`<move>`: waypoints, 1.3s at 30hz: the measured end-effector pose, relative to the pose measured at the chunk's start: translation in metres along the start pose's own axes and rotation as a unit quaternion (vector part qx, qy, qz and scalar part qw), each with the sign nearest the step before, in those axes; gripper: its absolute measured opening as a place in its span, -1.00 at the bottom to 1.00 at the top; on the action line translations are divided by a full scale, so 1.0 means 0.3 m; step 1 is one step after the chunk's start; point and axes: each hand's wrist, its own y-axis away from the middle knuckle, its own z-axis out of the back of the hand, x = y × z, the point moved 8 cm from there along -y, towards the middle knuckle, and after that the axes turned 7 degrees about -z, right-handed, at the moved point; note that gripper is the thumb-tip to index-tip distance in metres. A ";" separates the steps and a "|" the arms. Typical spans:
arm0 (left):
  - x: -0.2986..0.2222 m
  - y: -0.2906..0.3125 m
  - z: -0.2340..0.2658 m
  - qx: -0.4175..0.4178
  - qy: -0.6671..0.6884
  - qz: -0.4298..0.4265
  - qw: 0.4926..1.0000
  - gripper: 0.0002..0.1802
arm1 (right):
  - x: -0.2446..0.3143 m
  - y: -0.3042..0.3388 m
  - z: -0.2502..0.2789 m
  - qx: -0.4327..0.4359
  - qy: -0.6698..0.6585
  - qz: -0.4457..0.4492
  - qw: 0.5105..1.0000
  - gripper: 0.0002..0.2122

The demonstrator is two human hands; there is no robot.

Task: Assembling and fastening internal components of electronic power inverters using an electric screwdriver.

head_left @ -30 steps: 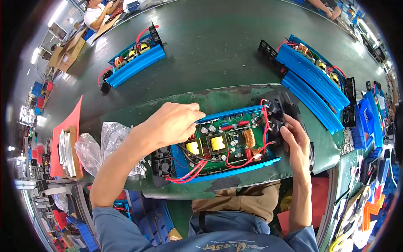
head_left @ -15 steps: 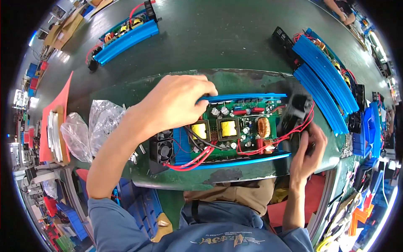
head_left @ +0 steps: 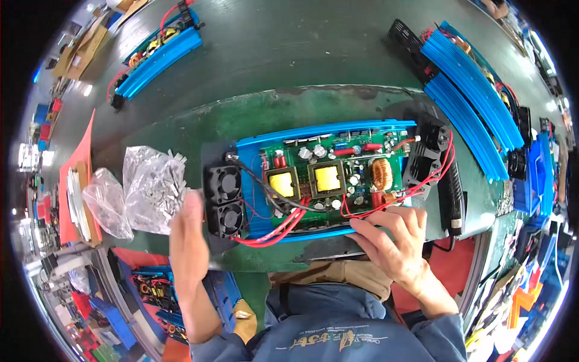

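An inverter-like unit in a blue finned metal housing (head_left: 325,127) lies on the bench before me, its green circuit board (head_left: 356,214) exposed. Two yellow-wound transformers and a copper coil (head_left: 382,174) sit on the board. A black end plate with twin fans (head_left: 224,202) stands at its left end; a black end plate (head_left: 427,157) with red wires is at its right. My right hand (head_left: 395,244) grips the housing's near wall, fingers curled over the edge. Motion smears my left hand (head_left: 190,247), which is beside the fans and a clear bag of small metal pieces (head_left: 155,190).
A black handheld electric screwdriver (head_left: 451,202) lies right of the unit. Similar blue units (head_left: 473,90) stand at the far right, and another (head_left: 160,60) at the far left. A second plastic bag (head_left: 108,202) and a red sheet (head_left: 78,175) are on the left.
My left hand has left the housing's far wall and come back to the left, near the bag. My right hand has moved left from the right end onto the near wall.
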 end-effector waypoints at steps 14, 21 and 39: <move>-0.212 -0.049 -0.146 0.128 0.172 -0.014 0.977 -0.52 | -0.049 0.012 -0.016 -0.021 -0.007 0.130 0.991 -0.60; -0.106 -0.055 -0.159 0.121 0.219 -0.017 0.968 -0.50 | -0.068 -0.064 0.003 0.007 -0.052 0.137 0.989 -0.66; -0.164 -0.042 -0.155 0.011 0.077 -0.293 0.953 -0.26 | 0.006 -0.263 -0.004 0.016 -0.211 -0.021 0.977 -0.77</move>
